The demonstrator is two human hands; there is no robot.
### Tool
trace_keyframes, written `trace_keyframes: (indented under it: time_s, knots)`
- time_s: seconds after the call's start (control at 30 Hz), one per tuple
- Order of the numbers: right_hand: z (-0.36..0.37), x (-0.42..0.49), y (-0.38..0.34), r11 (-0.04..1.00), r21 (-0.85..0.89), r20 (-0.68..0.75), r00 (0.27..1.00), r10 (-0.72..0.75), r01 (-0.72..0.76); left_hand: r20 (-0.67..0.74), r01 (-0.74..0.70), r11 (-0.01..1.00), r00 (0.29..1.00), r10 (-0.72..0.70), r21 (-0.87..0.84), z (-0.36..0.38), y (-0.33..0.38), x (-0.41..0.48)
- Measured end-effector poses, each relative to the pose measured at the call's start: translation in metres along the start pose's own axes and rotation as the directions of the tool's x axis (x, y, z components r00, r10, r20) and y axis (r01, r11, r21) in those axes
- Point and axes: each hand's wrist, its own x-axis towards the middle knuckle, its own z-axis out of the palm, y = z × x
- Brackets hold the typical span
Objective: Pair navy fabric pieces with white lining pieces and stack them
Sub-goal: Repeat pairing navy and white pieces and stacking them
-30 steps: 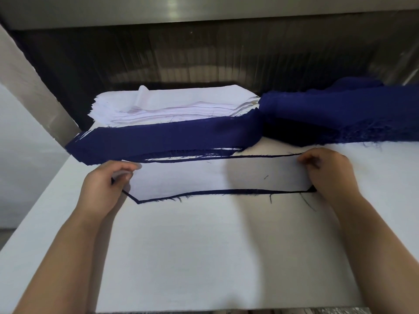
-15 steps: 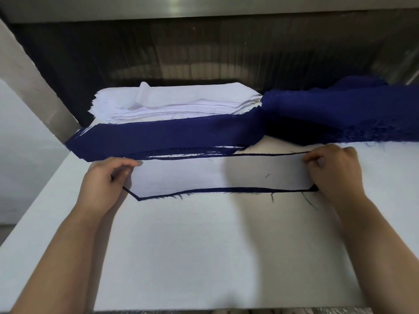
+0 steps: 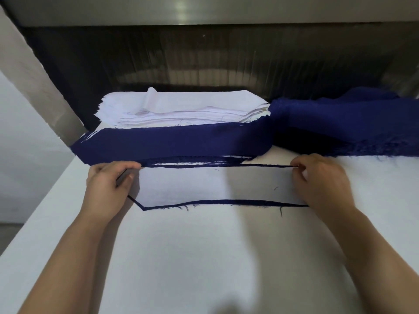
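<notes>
One head-worn wide-angle camera looks forward and down, close over the white table (image 3: 204, 257).

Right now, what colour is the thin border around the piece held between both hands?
Navy; the border frames the white lining piece, seen in head view.

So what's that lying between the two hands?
A white lining piece lies on a navy piece, only its dark edge showing; left hand and right hand pinch the ends, head view.

a flat white table (image 3: 204, 257) carries a white lining piece (image 3: 215, 184) laid on a navy fabric piece (image 3: 226, 202). just behind lie a navy-topped stack (image 3: 170, 143), a white lining stack (image 3: 181, 109) and, to the right, a rumpled navy heap (image 3: 340, 123).
</notes>
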Motion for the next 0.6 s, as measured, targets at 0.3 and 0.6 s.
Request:
trace_keyframes:
  time_s: [0.3, 0.6]
  knots:
    - [0.025, 0.058, -0.049, 0.958, 0.088, 0.031, 0.961, -0.276, 0.272, -0.147, 0.099, 0.993, 0.985, -0.088, 0.068, 0.012, 0.024, 0.047]
    - [0.063, 0.136, -0.082, 0.936, -0.114, 0.133, 0.939, -0.317, 0.333, 0.139, 0.036, 0.848, 0.982, -0.128, 0.528, 0.027, 0.011, 0.114]
